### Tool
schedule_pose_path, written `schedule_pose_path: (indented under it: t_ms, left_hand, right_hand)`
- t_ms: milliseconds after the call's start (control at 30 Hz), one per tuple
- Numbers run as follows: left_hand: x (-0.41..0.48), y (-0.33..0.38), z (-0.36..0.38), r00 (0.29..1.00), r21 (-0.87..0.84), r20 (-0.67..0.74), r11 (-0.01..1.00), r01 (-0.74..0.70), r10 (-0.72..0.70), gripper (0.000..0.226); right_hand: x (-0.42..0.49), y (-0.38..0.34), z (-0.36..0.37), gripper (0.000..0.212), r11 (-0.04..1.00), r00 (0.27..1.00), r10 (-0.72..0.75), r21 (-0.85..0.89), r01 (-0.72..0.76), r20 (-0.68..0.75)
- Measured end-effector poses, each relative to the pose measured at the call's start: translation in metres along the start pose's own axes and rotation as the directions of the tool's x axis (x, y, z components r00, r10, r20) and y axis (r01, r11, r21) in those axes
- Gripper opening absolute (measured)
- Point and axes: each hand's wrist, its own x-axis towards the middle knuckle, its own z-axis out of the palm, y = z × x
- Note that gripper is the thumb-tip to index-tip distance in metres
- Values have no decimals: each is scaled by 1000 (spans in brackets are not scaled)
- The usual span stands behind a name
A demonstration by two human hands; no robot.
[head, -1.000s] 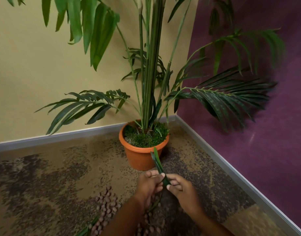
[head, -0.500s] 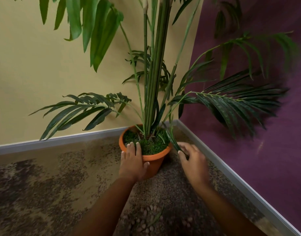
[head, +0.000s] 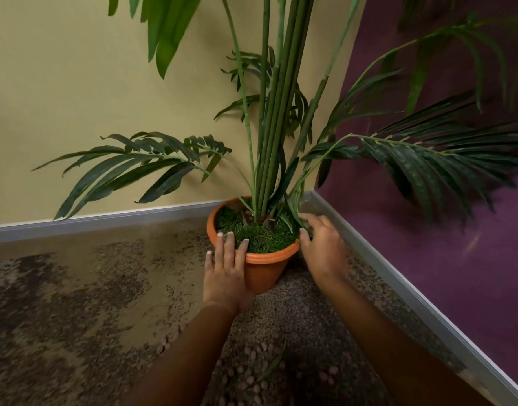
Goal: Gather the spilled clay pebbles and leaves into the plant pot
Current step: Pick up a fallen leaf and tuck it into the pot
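An orange plant pot with green moss and tall palm stems stands on the carpet in the room's corner. My left hand lies against its near-left side, fingers draped over the rim onto the moss. At the pot's right rim, my right hand pinches a thin green leaf between thumb and fingers, the leaf reaching into the pot. Brown clay pebbles lie scattered on the carpet between my forearms, with a loose green leaf among them. More pebbles sit left of my left forearm.
A yellow wall stands behind the pot and a purple wall to the right, both with grey skirting. Palm fronds hang out low on both sides of the pot. The carpet is mottled brown.
Both hands rose from the floor to the pot. The right hand carried the leaf to the pot's right rim; the left hand let go of it and settled on the near rim.
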Motion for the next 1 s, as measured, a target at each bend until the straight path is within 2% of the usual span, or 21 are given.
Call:
schedule_pose_path:
  t_ms: [233,400,500,667,767,900,1000]
  left_hand:
    - [1,0,3,1000,-1,-11,1000,3,-3,92]
    - [1,-1,4,1000,-22,-9,1000,-6,6,94]
    - [1,-1,4,1000,-23,-15,1000,-11,11,93]
    - [2,-1,7,999,-30,-31,1000,-8,7,93]
    - [3,-2,8,999,-28,-30,1000,-10,9,95]
    - [3,-2,8,1000,-25,-22,1000,-13,12,97]
    - [3,-4,5,1000,-26,0,999,-24,24,99]
  right_hand:
    - [6,-16,17,35,995,999,-22,101,24,-24]
    - [26,-10,24,34,941,965,244,218,-259,95]
    - [35,-11,27,34,958,956,200,160,-237,216]
    - [48,-16,28,33,929,915,202,228,-293,350]
    - [54,-18,29,42,952,875,228,89,-292,427]
    - [50,-27,36,38,964,880,267,-110,-244,392]
    - [44,-29,34,52,960,894,280,-97,-263,349]
